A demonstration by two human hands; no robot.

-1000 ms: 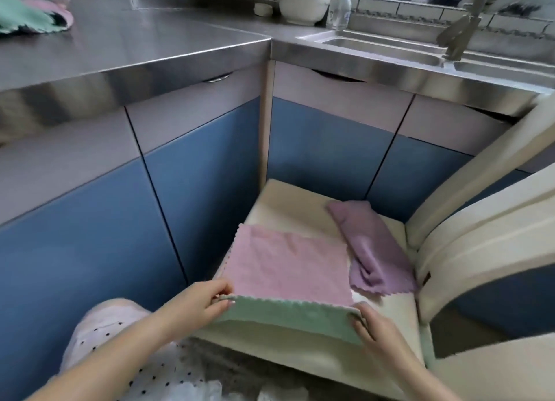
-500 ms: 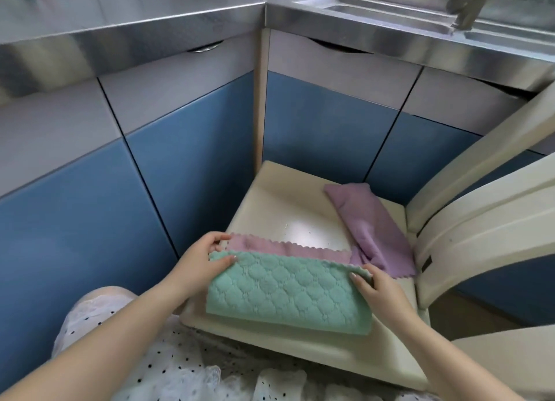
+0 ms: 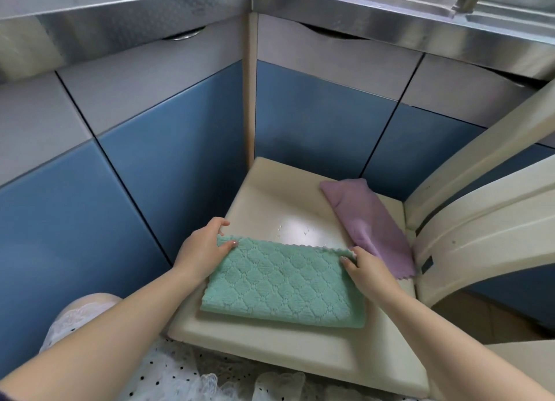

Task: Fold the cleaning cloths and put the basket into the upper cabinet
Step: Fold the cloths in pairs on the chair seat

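Observation:
A green quilted cloth (image 3: pixel 282 283) lies folded in half on the cream chair seat (image 3: pixel 270 352), its scalloped edges lined up at the far side. My left hand (image 3: pixel 204 247) pinches its far left corner, thumb on top. My right hand (image 3: pixel 366 268) pinches the far right corner. A purple cloth (image 3: pixel 369 220), loosely folded into a strip, lies on the seat to the right, just behind my right hand. No basket is in view.
The cream chair's backrest and arm (image 3: pixel 480 214) rise at the right. Blue and grey lower cabinet doors (image 3: pixel 168 166) form a corner behind the seat. A steel counter edge (image 3: pixel 360 18) with a sink runs along the top. My dotted white skirt (image 3: pixel 180 370) is at the bottom.
Both hands lifted the near edge of the pink-sided cloth and carried it to the far edge, folding it in half. The pink face is now hidden and only the green side shows.

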